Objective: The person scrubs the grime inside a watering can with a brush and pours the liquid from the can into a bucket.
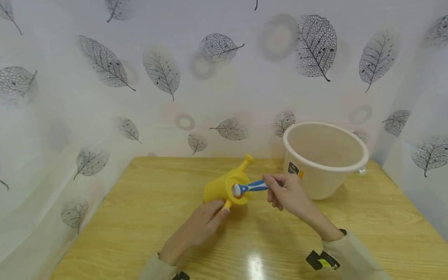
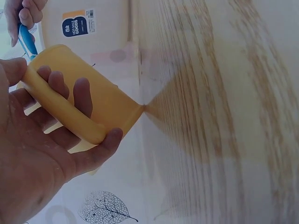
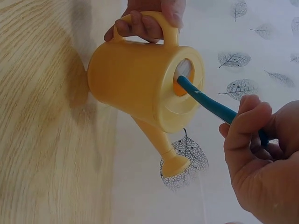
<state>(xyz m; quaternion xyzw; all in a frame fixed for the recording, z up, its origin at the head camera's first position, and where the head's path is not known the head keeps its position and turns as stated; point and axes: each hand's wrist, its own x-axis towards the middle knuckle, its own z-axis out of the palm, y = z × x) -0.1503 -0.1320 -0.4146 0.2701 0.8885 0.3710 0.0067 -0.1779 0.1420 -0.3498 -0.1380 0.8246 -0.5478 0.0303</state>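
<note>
A yellow watering can [image 1: 217, 187] is tilted on the wooden table, its lower edge touching the tabletop in the left wrist view. My left hand [image 1: 199, 225] grips its handle [image 2: 60, 105], fingers curled through the loop. The round top opening [image 3: 185, 77] faces my right hand [image 1: 288, 192], and the spout [image 3: 156, 137] points away from the handle. In my right hand I hold the blue handle [image 3: 210, 103] of a small blue-and-white brush [image 1: 250, 188]. Its pale head is at the can's opening; how far it reaches inside I cannot tell.
A large cream bucket [image 1: 325, 175] with a dark label stands at the back right of the table [image 1: 147, 202], close behind my right hand. A whitish curtain [image 1: 224, 93] printed with leaves hangs behind the table and along its sides.
</note>
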